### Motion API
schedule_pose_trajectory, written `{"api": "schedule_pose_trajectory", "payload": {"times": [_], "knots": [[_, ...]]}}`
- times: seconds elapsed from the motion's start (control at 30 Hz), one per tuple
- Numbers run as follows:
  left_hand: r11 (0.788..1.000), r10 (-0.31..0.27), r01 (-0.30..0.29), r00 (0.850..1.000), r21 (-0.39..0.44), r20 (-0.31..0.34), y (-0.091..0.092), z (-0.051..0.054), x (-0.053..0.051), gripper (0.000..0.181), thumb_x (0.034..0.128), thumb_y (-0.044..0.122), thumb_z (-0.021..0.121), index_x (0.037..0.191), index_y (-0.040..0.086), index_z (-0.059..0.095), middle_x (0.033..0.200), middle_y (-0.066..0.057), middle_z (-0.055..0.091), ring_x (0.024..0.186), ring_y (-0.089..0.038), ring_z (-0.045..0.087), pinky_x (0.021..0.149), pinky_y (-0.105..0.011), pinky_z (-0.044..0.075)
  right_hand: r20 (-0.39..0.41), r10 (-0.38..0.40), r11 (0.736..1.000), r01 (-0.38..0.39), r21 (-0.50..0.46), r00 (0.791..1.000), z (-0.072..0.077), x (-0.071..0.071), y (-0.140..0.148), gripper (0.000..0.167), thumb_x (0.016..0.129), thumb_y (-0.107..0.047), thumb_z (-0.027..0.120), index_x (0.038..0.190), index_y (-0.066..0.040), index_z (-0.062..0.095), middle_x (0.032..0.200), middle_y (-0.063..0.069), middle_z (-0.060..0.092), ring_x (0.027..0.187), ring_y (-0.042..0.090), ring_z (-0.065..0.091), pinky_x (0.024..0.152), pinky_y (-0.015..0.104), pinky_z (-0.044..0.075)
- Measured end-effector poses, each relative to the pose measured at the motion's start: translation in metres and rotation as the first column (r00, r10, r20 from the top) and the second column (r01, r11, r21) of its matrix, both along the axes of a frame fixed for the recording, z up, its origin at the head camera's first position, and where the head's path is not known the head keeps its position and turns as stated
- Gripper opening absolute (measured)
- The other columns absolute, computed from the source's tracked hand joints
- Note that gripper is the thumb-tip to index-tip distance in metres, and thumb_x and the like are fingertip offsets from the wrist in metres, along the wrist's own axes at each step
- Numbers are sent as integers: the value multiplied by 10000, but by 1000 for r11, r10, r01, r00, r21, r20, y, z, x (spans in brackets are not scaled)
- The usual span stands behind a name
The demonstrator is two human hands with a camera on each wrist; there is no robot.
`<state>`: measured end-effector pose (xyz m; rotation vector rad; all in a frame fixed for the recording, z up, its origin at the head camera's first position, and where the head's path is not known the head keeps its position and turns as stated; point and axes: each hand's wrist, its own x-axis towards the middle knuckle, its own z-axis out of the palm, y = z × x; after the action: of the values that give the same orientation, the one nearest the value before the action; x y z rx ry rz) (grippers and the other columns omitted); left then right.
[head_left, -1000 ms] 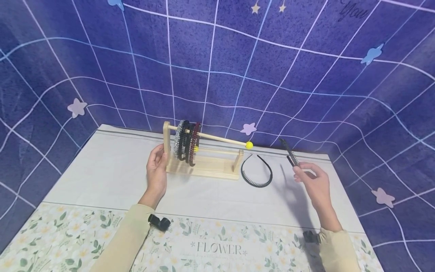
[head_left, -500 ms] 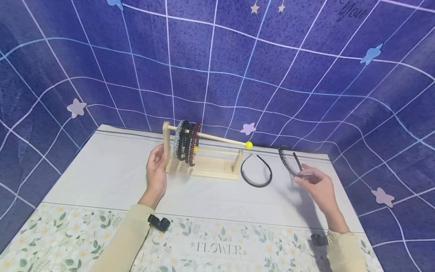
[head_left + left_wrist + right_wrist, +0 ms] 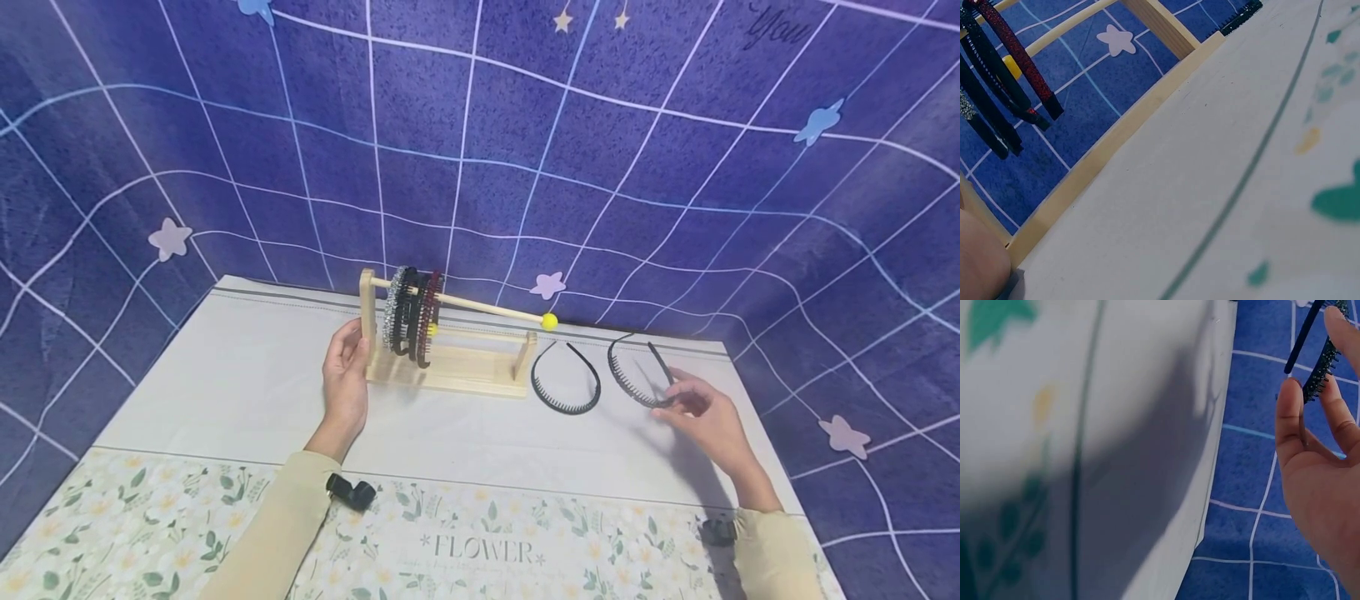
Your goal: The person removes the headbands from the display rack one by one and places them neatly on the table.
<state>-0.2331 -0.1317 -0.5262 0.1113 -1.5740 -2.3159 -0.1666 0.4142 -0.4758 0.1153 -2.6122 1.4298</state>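
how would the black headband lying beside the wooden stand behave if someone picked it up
The black headband is probably light, being one thin band. It should spring rather than flop, since it lies in an open curve. Its toothed inner edge might snag the cloth.

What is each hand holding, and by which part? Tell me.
The right hand pinches a black, curved, toothed headband by its bend; the left hand holds the pale wooden rack by its left upright.

Both forearms (image 3: 266, 525) point toward the surface's (image 3: 217, 383) rear edge; left hand (image 3: 347, 379) grips; right hand (image 3: 705, 421) pinches near the right edge.
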Motion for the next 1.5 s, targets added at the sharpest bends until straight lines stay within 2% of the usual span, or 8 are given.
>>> {"api": "schedule_pose_trajectory", "payload": {"times": [0.17,0.33,0.5,0.7,0.9,1.13,1.5], "knots": [[1000,-9,9,1000,-15,13,-1,0,1,348,1170,113,527,1488,220,617,1425,57,633,1379,-155,554,1214,-274,436,-9,-8,997,9,73,1000,-5,0,9,402,861,-41,953,1164,82,719,1609,300,541,873,32,708,807,122,557],[1000,-11,11,1000,-15,11,-2,-1,2,353,1171,116,524,1502,206,605,1434,51,628,1389,-161,551,1235,-294,426,-26,3,990,1,139,1000,-9,-2,19,395,824,-42,980,1127,34,738,1583,303,567,871,62,724,809,126,561],[1000,-11,11,1000,-22,12,-2,-1,3,353,1170,130,529,1506,212,604,1443,52,625,1403,-159,545,1252,-301,416,-36,21,985,-14,173,999,-12,-7,25,393,786,-22,1000,1079,19,741,1579,310,568,861,82,724,779,142,602],[1000,-3,3,1000,-17,10,-2,-1,1,362,1167,105,532,1508,202,607,1437,47,633,1394,-172,555,1231,-296,435,-36,48,976,-39,213,998,-13,-12,29,386,767,-15,1005,1045,16,739,1565,327,574,824,88,716,762,141,603],[999,-9,10,1000,-31,8,-1,-1,-1,363,1170,101,529,1501,222,614,1441,46,643,1406,-171,559,1222,-289,441,-5,36,959,-33,283,999,-12,-15,29,405,757,-56,1015,1060,-11,751,1557,332,575,814,110,724,702,134,574],[1000,-4,4,1000,-20,6,-1,0,0,360,1167,105,535,1497,222,618,1421,58,645,1397,-170,563,1211,-272,448,25,35,937,-41,346,999,-14,-18,26,413,762,-101,1022,1078,-44,763,1564,310,581,870,160,730,729,163,588],[999,-14,15,1000,-30,24,-2,2,1,361,1170,139,534,1515,227,596,1452,51,626,1411,-159,551,1231,-280,434,22,57,919,-61,389,998,-18,-20,26,392,723,-98,1044,1004,-90,771,1537,337,584,903,277,744,738,186,594]]}}
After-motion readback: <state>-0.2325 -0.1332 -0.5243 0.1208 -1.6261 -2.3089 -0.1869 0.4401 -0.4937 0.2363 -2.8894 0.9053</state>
